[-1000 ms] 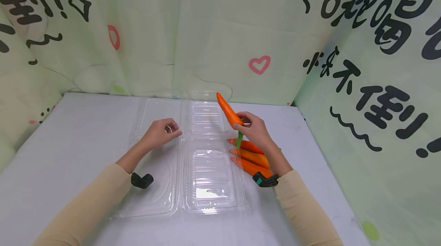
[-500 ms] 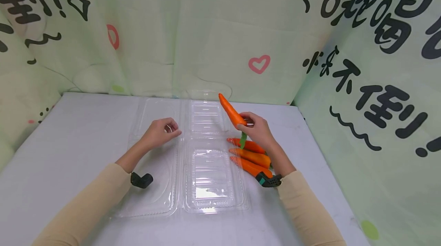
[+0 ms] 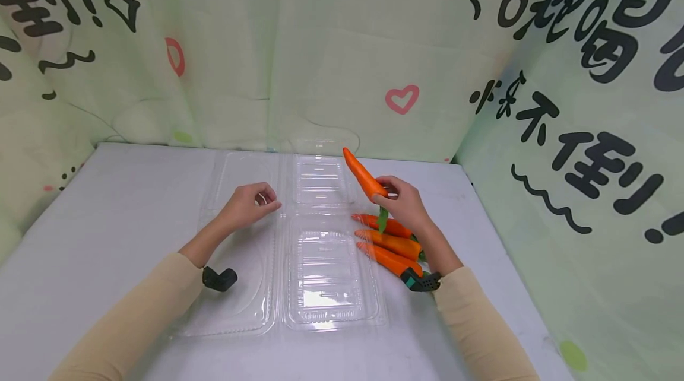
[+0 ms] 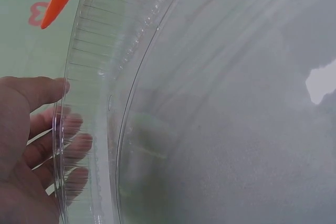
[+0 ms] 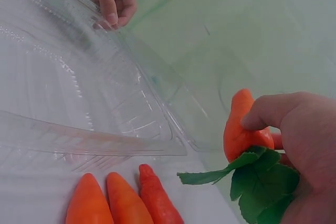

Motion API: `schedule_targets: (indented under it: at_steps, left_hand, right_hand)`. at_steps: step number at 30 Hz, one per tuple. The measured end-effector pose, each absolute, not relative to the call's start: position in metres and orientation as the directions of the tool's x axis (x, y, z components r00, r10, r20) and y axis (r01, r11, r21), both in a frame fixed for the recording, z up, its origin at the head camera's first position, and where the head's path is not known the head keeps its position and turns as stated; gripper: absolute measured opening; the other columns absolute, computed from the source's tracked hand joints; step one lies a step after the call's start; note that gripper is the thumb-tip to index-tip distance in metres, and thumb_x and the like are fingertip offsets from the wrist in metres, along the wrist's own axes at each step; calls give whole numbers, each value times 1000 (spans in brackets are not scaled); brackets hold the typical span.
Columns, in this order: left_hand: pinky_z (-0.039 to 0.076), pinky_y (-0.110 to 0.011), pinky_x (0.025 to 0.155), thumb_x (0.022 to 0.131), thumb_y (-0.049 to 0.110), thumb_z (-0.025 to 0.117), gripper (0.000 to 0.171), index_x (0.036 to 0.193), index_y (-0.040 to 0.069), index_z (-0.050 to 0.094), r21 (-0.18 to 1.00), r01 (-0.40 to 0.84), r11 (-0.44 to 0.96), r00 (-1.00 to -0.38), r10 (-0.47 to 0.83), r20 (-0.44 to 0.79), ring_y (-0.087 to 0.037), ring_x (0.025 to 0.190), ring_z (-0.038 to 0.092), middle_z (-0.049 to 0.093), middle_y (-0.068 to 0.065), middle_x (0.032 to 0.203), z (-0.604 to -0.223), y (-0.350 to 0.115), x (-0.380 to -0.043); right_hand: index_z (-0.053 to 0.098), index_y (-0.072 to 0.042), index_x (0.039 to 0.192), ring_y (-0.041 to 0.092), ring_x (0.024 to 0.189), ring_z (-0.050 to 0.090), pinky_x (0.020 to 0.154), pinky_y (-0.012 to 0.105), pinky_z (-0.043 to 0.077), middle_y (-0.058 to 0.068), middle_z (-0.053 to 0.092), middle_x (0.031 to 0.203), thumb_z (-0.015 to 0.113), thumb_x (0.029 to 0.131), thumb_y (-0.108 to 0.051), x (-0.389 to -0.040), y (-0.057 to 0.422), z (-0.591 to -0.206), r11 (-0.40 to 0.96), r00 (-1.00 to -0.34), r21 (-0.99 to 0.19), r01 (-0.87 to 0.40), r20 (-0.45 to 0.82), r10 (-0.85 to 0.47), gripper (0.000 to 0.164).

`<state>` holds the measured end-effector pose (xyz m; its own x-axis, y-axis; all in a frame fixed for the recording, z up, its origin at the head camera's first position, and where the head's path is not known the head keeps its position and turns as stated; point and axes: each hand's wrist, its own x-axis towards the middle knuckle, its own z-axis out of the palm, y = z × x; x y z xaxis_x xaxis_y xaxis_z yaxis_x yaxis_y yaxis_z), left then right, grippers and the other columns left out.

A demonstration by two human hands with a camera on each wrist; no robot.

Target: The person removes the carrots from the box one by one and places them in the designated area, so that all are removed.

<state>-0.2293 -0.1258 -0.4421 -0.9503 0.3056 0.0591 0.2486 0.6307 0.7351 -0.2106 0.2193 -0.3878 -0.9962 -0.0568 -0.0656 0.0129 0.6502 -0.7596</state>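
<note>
An orange carrot (image 3: 365,174) with a green leafy top (image 5: 265,182) points up and away, its thick end pinched by my right hand (image 3: 403,200). Below that hand, three more carrots (image 3: 392,243) lie side by side, tips toward a clear plastic container (image 3: 331,256). The container is spread open, its large panel (image 3: 235,298) on the left. Near the middle of it, my left hand (image 3: 247,208) pinches a clear plastic rim (image 4: 61,145); in the left wrist view the thumb meets this rim and the other fingers show through the plastic.
A white table (image 3: 107,262) carries everything. Pale green curtains (image 3: 320,60) with black lettering and pink hearts hang behind and at both sides. Dark devices (image 3: 219,280) are strapped to both wrists.
My right hand and its carrot have drifted a little to the right and slightly down, uncovering more of the lying carrots. The left hand stays in place.
</note>
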Motion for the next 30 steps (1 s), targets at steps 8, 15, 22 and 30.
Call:
schedule_targets:
  at_steps: [8,15,22,30]
  left_hand:
    - [47,-27,70,90,26,68,18,95,9,64,736,250,629,-950,308,60,-21,87,58,65,-6,89,-444,-126,-231]
    - [47,-27,70,90,26,68,17,94,10,65,733,263,628,-947,314,71,-21,87,58,65,-6,89,-445,-126,-231]
    - [47,-27,71,91,26,67,17,94,10,65,732,268,626,-946,315,77,-21,87,58,65,-6,90,-446,-126,-231]
    - [46,-28,70,91,25,67,15,93,10,65,740,267,618,-946,316,79,-20,86,57,65,-5,89,-446,-126,-231]
  right_hand:
    - [53,-10,134,32,115,58,95,45,52,14,58,130,62,94,-22,-209,224,-389,649,-996,-760,4,-60,-64,43]
    - [53,-12,134,32,114,58,95,45,52,13,58,129,62,94,-22,-210,229,-393,663,-997,-748,25,-68,-39,42]
    - [52,-11,135,32,114,58,96,45,52,14,58,130,62,94,-21,-210,232,-393,666,-997,-745,34,-73,-30,43]
    - [52,-12,136,32,115,56,95,45,52,13,57,130,61,94,-20,-209,237,-392,660,-995,-749,52,-94,-27,43]
